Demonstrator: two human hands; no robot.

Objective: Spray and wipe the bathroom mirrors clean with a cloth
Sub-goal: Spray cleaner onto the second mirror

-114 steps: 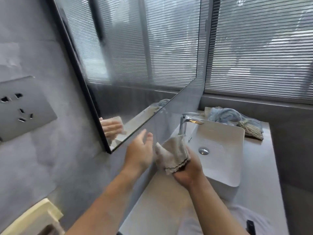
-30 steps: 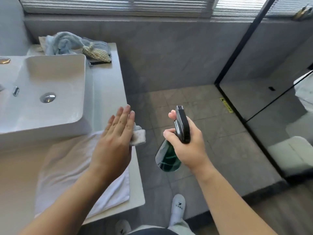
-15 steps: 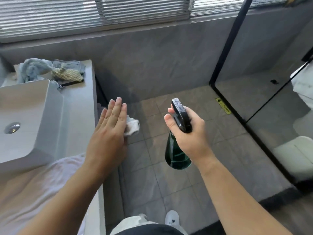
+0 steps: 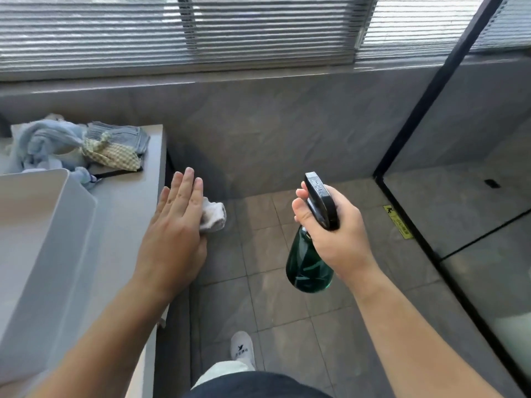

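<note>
We judge the step in hand to be carrying spray and cloth to the next surface. No mirror is plainly in view. The black-framed glass panel [image 4: 474,182] at right may be one, but we cannot tell.

Recommended practice:
- Face the glass squarely.
- Mist lightly from the top so runs are caught.
- Wipe in overlapping passes with a flat fold of cloth.

Materials, by size:
- The slatted blinds [image 4: 172,30] are ribbed and let light through.
- The floor [image 4: 273,297] is matt grey tile with thin joints, likely slippery under overspray.
- The desk [image 4: 129,214] is a smooth grey slab carrying a white, square-walled basin [image 4: 43,239].
- Behind the basin lies a limp pile of rags [image 4: 66,145], blue and checked.

The left hand [image 4: 172,225] hovers palm down past the desk edge with its fingers straight and together over the cloth [image 4: 214,215]. The thumb is hidden. The cloth is white, nubbly towelling, bunched.

The right hand [image 4: 339,234] has its fingers clamped round the neck of the spray bottle [image 4: 309,268], held over the floor. The bottle has a rounded, translucent green body under a hard black trigger head [image 4: 320,199].
</note>
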